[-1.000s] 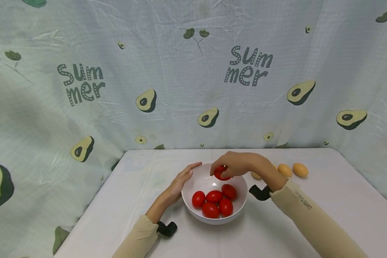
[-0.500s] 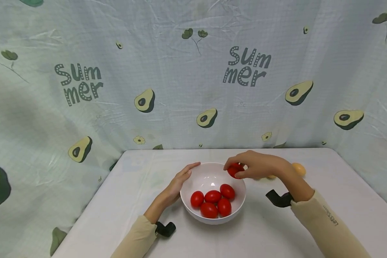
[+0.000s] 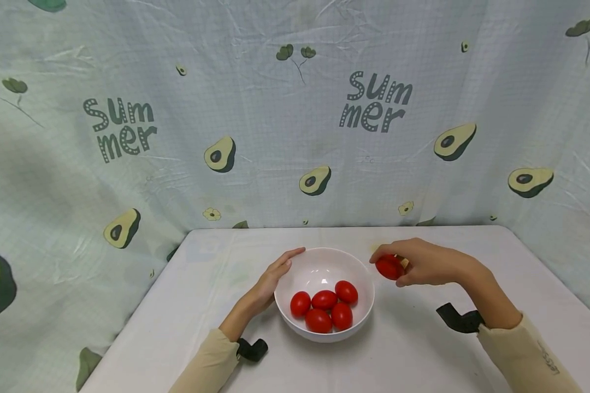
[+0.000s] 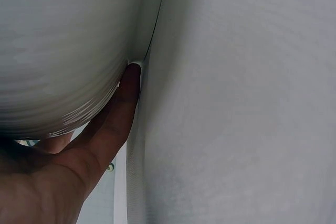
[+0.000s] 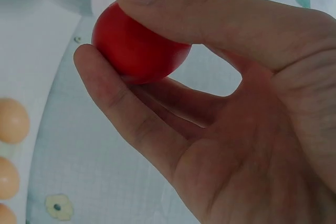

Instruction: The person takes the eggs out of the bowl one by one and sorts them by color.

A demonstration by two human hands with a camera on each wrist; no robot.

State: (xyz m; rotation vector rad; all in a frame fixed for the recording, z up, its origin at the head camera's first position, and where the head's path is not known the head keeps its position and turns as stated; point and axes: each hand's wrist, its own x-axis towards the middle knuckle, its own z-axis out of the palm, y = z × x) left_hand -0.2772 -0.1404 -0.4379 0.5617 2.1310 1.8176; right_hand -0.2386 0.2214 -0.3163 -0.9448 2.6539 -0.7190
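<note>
A white bowl (image 3: 314,270) stands on the table with several red eggs (image 3: 324,299) gathered in its front half. My left hand (image 3: 269,283) rests against the bowl's left side, fingers stretched along it; in the left wrist view they touch the outer wall (image 4: 58,51). To the right of the bowl, outside its rim, my right hand (image 3: 430,265) pinches another red egg (image 3: 388,267) between thumb and fingers. The right wrist view shows this egg (image 5: 139,48) near the fingertips.
Several light brown eggs (image 5: 11,120) lie in the right wrist view, mostly hidden behind my right hand in the head view. The white table (image 3: 226,262) ends at a patterned cloth (image 3: 270,131). Black wrist mounts (image 3: 459,319) stick out at both cuffs.
My right hand has carried the red egg from over the bowl out past its right rim, toward the right and slightly nearer. The left hand has stayed at the bowl.
</note>
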